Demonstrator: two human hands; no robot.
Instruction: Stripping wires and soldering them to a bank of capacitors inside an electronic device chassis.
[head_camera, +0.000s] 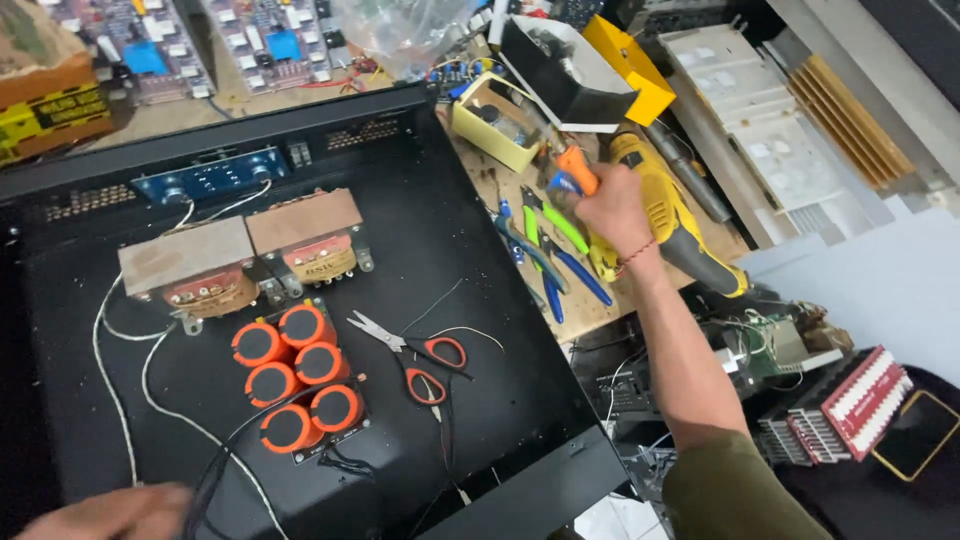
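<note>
My right hand (612, 208) reaches over the wooden bench and is closed on an orange-handled tool (574, 167), lifted above several pliers with blue and green grips (547, 248). A yellow cordless drill (665, 215) lies just right of that hand. My left hand (110, 512) is blurred at the bottom left edge, resting on the open black metal chassis (470, 250) near white and black wires (150, 390). Whether it holds anything I cannot tell. Inside the chassis sit two transformers (240, 255), several orange capacitors (297, 375) and red-handled scissors (420, 360).
Circuit boards (200, 40) lie at the back left beside a brown and yellow box (50, 95). A clear plastic bag (405, 30), a yellow box (628, 65) and a gold heatsink (850, 120) crowd the back. A red and white finned part (850, 400) sits lower right.
</note>
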